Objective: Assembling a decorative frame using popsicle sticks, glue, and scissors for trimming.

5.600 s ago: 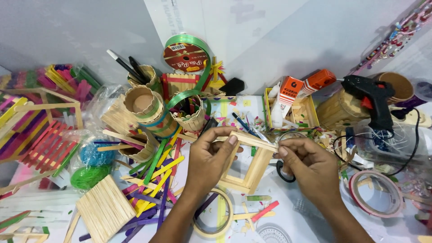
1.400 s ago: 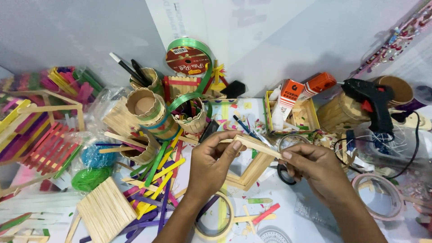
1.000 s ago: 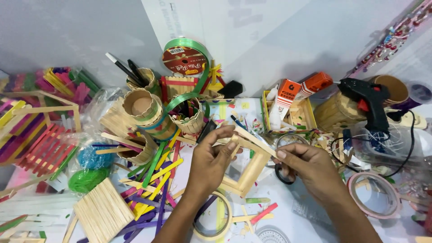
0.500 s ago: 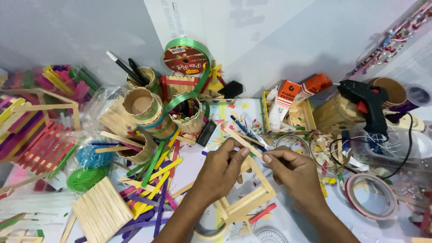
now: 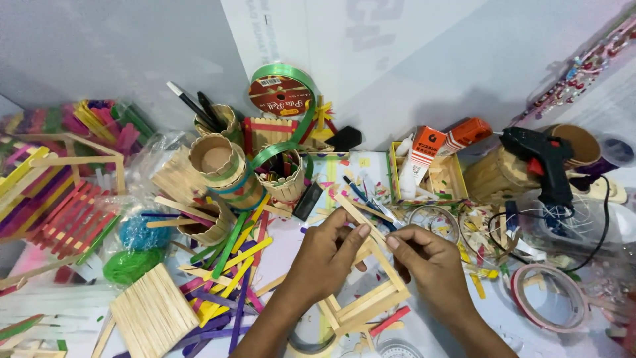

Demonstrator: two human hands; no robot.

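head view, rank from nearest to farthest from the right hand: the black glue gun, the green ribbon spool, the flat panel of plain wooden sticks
From the right hand:
1. Black glue gun, up and to its right.
2. Green ribbon spool, far back on the left, by the wall.
3. Flat panel of plain wooden sticks, far left, at the near edge.

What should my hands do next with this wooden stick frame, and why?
Probably press the loose stick down onto the frame and hold it. The left hand and right hand pinch that stick, tilted over the frame's upper edge, seemingly not yet seated flat.
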